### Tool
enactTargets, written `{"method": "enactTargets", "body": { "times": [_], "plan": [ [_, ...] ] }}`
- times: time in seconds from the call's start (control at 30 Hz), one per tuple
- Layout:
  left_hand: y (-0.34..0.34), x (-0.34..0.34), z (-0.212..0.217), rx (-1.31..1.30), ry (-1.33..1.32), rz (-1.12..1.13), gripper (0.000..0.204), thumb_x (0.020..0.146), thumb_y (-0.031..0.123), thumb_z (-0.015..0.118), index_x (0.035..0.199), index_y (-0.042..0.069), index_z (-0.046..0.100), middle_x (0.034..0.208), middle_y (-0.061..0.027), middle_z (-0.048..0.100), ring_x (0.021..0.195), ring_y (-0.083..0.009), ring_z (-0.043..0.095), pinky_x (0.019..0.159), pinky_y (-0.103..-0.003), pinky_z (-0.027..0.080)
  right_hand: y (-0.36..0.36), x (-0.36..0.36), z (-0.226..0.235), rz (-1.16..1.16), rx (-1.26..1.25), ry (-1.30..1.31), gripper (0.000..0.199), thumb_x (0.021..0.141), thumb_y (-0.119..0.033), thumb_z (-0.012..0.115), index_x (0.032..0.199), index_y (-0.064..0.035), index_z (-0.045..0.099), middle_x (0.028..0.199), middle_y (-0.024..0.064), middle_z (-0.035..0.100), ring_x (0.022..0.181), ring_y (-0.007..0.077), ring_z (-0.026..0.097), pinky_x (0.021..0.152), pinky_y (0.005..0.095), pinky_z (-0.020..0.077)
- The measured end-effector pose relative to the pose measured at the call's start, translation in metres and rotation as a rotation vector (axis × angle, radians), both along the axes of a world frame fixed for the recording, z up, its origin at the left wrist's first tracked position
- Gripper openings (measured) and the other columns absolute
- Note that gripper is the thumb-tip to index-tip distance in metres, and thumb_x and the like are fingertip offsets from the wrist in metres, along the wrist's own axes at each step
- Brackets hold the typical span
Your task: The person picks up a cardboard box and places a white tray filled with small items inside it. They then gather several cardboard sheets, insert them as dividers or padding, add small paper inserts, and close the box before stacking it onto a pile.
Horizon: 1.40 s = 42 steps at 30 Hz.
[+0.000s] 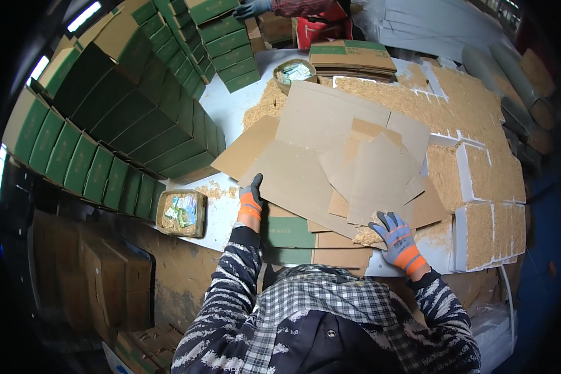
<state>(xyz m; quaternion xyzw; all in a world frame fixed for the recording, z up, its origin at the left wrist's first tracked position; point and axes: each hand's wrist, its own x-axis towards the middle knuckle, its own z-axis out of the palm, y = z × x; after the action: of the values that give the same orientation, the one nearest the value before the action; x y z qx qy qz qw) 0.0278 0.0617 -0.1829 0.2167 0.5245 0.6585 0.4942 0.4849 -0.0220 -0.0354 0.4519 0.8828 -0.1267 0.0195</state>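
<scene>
Several loose brown cardboard sheets [293, 181] lie overlapped in front of me. My left hand [250, 198], in a grey and orange glove, is closed at the left edge of the nearest sheet, with one digit on top and the other fingers mostly hidden. On the right, my right hand [396, 240] has its fingers spread, holding nothing. Its fingertips are beside a small heap of tan shavings [368, 236] at the sheets' near edge. Flat green and brown cartons [288, 232] are stacked under the sheets, close to my body.
Stacked green boxes [146, 118] line the left. Two tubs with small packets, a near one [163, 227] and a far one [311, 67], stand on the white table [215, 223]. White trays of shavings [477, 171] fill the right. Across the table shows another person's gloved hand [253, 8].
</scene>
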Motion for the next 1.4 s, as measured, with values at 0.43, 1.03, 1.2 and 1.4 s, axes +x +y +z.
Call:
{"method": "enactTargets", "body": {
  "times": [0.43, 1.03, 1.2, 1.4],
  "plan": [
    [0.007, 0.014, 0.119, 0.115, 0.615, 0.075, 0.024, 0.082, 0.014, 0.071, 0.101, -0.001, 0.066, 0.084, -0.0042, 0.069, 0.074, -0.0143, 0.061, 0.068, -0.030, 0.048, -0.007, -0.035, -0.063, 0.016, 0.034, -0.205, 0.054, 0.078, -0.014, 0.058, 0.131, -0.0235, 0.052, 0.142, 0.0133, 0.041, 0.129, 0.0360, 0.039, 0.104, 0.0400, 0.0372],
    [-0.063, 0.013, 0.101, 0.206, 0.829, -0.211, 0.042, 0.076, 0.010, 0.069, 0.117, 0.004, 0.062, 0.106, -0.0168, 0.067, 0.097, -0.0253, 0.064, 0.085, -0.033, 0.049, 0.045, -0.201, -0.075, -0.021, 0.189, -0.048, 0.078, 0.079, -0.063, 0.054, 0.145, -0.0252, 0.036, 0.152, 0.0167, 0.023, 0.140, 0.0412, 0.017, 0.112, 0.0589, 0.0095],
    [-0.080, 0.067, 0.089, 0.211, 1.465, -0.682, 0.068, 0.071, 0.010, 0.065, 0.136, 0.019, 0.049, 0.135, -0.0106, 0.050, 0.123, -0.0308, 0.050, 0.103, -0.039, 0.041, 0.055, -0.187, -0.115, 0.089, 0.029, 0.190, 0.077, 0.079, -0.059, 0.055, 0.140, -0.0126, 0.042, 0.144, 0.0144, 0.039, 0.133, 0.0329, 0.033, 0.110, 0.0476, 0.0244],
    [-0.077, 0.044, 0.115, -0.038, 1.382, -0.726, 0.067, 0.071, 0.009, 0.062, 0.136, 0.017, 0.048, 0.137, -0.0118, 0.049, 0.122, -0.0334, 0.049, 0.104, -0.038, 0.040, 0.067, -0.164, -0.040, 0.147, -0.168, -0.352, 0.037, 0.082, -0.037, 0.059, 0.099, -0.0054, 0.068, 0.101, 0.0129, 0.068, 0.096, 0.0290, 0.064, 0.089, 0.0374, 0.0469]
  ]
}}
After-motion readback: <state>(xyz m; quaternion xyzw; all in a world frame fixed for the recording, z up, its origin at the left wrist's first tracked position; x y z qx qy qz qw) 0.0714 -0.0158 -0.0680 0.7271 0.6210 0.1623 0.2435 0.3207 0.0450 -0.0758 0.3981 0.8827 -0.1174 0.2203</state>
